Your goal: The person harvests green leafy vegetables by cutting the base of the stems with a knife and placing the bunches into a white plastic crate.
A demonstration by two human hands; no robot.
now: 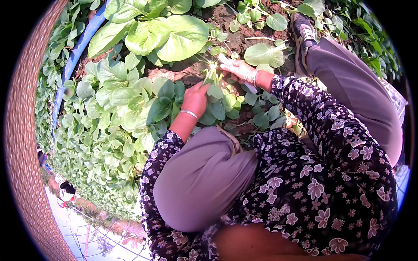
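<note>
My left hand [195,98] grips a small leafy green plant [217,93] by its stems. Its pale cut or root end points away from me, and its round leaves hang back towards my knee. In my right hand [241,71] is a pale, narrow tool, probably a knife [250,88], with one end showing past the fingers and the other below the wrist. That far end lies close beside the pale base of the plant; whether they touch I cannot tell. Reddish soil [187,73] shows under both hands.
Dense leafy greens [114,130] fill the bed to the left, with larger leaves [176,36] ahead. A blue hose or pipe [70,65] runs along the left. Loose leaves [264,54] lie near my shoe [302,39]. A white plastic crate [393,94] stands behind my right leg.
</note>
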